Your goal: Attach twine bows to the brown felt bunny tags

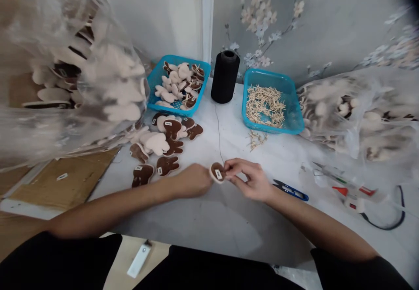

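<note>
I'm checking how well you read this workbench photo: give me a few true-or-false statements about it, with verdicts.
The right hand pinches a small brown-and-cream piece. True.
The black thread spool lies on its side. False: it stands upright.
The right blue tray holds short pale wooden sticks. True.
Blue-handled snips lie beside the left hand. False: they lie to the right of the right hand.
A thin black thread runs down from the spool toward the held piece. True.
</note>
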{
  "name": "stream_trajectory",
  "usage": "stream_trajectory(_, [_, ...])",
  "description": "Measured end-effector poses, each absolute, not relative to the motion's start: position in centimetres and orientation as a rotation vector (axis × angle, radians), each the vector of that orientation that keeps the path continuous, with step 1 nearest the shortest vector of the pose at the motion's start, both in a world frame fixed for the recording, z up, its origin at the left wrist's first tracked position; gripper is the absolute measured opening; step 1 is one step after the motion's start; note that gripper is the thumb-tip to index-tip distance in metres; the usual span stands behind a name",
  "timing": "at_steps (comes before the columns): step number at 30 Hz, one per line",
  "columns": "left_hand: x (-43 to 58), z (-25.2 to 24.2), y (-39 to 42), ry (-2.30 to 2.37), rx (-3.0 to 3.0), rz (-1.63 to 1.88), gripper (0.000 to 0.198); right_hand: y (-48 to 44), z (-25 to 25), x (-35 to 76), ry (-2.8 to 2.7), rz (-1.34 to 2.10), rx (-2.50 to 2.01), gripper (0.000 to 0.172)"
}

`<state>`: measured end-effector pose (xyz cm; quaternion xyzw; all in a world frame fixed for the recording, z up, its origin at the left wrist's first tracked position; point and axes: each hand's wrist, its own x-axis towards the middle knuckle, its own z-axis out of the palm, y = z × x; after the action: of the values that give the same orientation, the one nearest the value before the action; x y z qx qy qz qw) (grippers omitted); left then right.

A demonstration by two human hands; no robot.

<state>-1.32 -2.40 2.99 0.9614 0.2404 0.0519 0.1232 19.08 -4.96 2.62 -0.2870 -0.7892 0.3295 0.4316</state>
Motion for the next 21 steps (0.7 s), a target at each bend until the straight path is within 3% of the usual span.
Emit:
stream_trajectory(7, [-0.8,2.3,-6.9,0.656,3.082,0.440,0.019,-6.0,0.6,19.9,-2.199,0.857,-0.768,0.023])
stream_trajectory(12, [0.7,2.2,-4.4,0.751,2.725,0.215,0.027,-7.0,-0.7,20.9,-2.109,0.936,-0.797,0.013])
stream_trajectory(15, [1.7,1.8,-2.4,0.816,2.516,0.264,0.030,-7.1,-1.2,21.2,-2.040,0.921,-0.864,0.014])
stream_trajectory(21, [3.5,0.5,-1.7,0.920,2.766,0.256,0.018,-7.3,-1.2,22.5,-2.032,0.652,-0.935,0.009])
